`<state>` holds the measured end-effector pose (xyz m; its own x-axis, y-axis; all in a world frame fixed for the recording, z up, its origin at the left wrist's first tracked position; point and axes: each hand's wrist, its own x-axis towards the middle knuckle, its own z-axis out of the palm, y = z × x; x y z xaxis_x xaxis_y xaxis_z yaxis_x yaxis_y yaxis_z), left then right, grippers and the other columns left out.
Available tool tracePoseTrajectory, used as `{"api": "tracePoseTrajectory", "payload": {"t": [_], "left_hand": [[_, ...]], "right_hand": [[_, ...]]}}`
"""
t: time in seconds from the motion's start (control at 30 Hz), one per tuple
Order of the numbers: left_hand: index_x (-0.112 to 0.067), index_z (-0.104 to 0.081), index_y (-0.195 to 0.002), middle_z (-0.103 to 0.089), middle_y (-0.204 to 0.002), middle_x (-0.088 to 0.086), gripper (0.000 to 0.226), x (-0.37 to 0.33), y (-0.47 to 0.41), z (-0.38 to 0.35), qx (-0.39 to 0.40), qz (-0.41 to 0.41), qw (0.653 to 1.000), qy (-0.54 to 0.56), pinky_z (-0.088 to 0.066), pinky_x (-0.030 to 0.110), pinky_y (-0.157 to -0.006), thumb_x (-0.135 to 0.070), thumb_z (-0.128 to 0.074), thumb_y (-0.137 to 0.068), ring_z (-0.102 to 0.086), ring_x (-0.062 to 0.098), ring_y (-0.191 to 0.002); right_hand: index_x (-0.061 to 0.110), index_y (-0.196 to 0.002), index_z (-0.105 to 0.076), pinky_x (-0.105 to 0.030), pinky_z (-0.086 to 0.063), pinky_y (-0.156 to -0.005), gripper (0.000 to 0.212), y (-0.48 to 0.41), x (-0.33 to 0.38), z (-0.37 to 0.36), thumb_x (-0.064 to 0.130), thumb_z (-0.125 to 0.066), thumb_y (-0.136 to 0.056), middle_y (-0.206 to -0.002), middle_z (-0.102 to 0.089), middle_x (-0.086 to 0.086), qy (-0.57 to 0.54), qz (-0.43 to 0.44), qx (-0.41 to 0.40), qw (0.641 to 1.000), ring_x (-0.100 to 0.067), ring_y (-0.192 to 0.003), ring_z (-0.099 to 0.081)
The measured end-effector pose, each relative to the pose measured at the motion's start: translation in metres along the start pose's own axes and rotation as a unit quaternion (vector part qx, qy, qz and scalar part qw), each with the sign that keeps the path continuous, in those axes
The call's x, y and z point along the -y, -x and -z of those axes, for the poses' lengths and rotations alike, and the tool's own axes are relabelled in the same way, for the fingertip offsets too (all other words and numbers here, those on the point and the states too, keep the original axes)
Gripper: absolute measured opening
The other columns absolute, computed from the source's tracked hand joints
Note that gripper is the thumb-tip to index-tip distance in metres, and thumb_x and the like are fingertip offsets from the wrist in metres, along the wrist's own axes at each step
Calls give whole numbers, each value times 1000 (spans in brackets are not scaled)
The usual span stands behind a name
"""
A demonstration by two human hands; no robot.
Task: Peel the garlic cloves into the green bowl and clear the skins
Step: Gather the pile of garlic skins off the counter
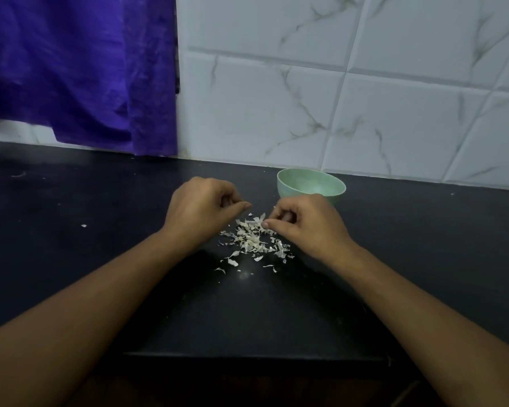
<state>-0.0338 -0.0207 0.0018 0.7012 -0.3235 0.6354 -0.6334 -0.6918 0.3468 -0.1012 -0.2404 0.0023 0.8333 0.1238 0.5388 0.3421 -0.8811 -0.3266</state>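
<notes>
Centre: light, brittle garlic skins (252, 239), probably best swept inward from the pile's edges; left hand (202, 207) and right hand (306, 223) have fingers curled, contents unclear.

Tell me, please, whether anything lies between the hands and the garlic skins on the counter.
Nothing visible does: the garlic skins lie bare on the counter, left hand beside them, right hand touching them.

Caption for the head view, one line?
Left hand and right hand, fingers curled, at a pile of garlic skins on the dark counter, green bowl behind.
</notes>
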Motion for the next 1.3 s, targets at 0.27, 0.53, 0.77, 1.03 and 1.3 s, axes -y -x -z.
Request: {"api": "tracePoseTrajectory", "payload": {"t": [0.27, 0.53, 0.77, 1.03, 1.3], "left_hand": [[-31, -75, -124, -78, -88, -10, 32, -7, 6, 4, 51, -108, 993, 9, -56, 38, -73, -45, -52, -106, -73, 19, -87], [-29, -73, -84, -69, -79, -5, 47, 0, 4, 0, 26, -145, 989, -23, -47, 37, -63, -57, -41, -105, -66, 24, -81], [-13, -57, -61, -54, -61, -1, 59, 22, -1, 1, -42, -40, 996, -68, -43, 37, -60, -55, -56, -102, -54, 24, -65], [-14, -37, -161, -39, -166, 13, 110, 51, -10, -24, 187, 101, 977, -6, -26, 53, -126, -89, -10, -84, -31, 30, -155], [-13, -63, -142, -71, -136, 3, 77, 12, -6, -19, 249, 147, 890, 353, -47, 33, -112, -66, -22, -105, -66, 13, -126]], "right_hand": [[20, -116, -77, -35, -59, -78, 21, 12, 8, 18, 23, -61, -102, -88, -78, 7, -8, 25, 16, 1000, 5, -73, -63], [13, -94, -74, -43, -54, -79, 37, 2, 18, 28, 33, -47, -109, -83, -70, 2, 25, 15, 31, 999, -9, -74, -61], [19, -91, -79, -33, -52, -70, 33, 22, 4, 16, 41, -58, -104, -71, -70, 12, -65, -33, -56, 996, -1, -70, -65], [25, -121, -73, -39, -43, -116, 59, 30, -18, -13, 68, -38, -101, -120, -74, 11, -312, -228, -43, 921, -2, -120, -63], [15, -126, -68, -36, -47, -111, 64, 3, 2, -27, 61, -29, -105, -122, -74, -3, -444, -225, -6, 867, -10, -118, -67]]}}
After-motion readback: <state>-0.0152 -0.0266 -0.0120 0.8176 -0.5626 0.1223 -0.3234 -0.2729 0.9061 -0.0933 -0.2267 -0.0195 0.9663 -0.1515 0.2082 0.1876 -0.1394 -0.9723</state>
